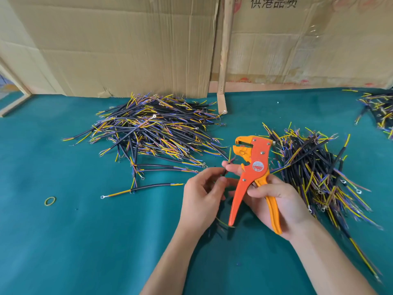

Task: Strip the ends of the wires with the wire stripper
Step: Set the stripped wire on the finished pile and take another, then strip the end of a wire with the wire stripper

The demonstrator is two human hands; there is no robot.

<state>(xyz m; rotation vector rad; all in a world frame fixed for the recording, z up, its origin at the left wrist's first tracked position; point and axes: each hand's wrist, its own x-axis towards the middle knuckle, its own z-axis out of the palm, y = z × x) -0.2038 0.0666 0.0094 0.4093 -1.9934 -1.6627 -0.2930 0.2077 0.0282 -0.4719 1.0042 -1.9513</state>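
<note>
An orange wire stripper (254, 167) stands upright in my right hand (274, 201), whose fingers curl round its yellow-orange handle; the jaws point up and left and stand apart. My left hand (202, 192) pinches a short black cable (225, 172) just left of the tool. The cable's yellow-green core (230, 154) sticks up beside the jaws, and my right fingertips touch it there. The cable's lower end trails under my hands, mostly hidden.
A big pile of black cables (153, 128) with coloured cores lies at the back left, another pile (314, 167) on the right, a third (378, 109) at the far right. A rubber band (50, 201) lies on the green table (85, 241). Cardboard (127, 45) walls the back.
</note>
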